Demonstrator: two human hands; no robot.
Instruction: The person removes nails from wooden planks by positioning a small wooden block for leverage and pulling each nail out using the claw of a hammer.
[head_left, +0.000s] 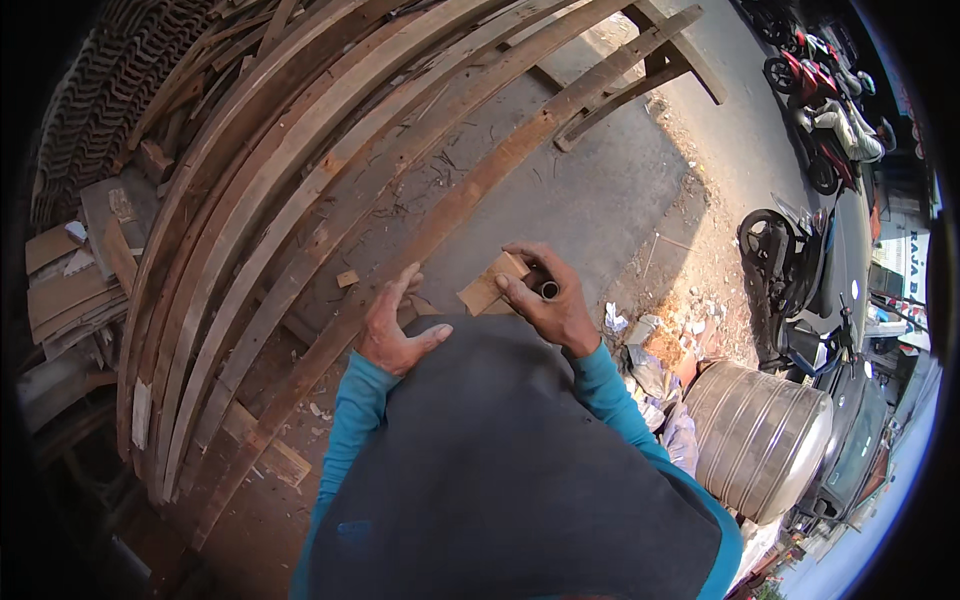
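My right hand (553, 302) is closed round a small flat wooden block (492, 284), pinched between thumb and fingers. In the same grip is a dark tube with a round hollow end (548, 290); the rest of it is hidden by my hand. To the left, my left hand (394, 325) is open, thumb stretched out and away from the fingers, with nothing visible in it. It is beside the nearest long wooden beam (468, 193); I cannot tell whether it touches the beam. Another bit of wood (421, 305) shows between my hands, partly hidden.
Several more long beams (262, 165) lie side by side at left. Stacked roof tiles (108, 95) and wood scraps (75, 285) lie beyond them. At right are a ribbed metal tank (755, 438), rubbish (650, 372) and parked motorbikes (790, 275). A small wood chip (347, 278) lies on the ground.
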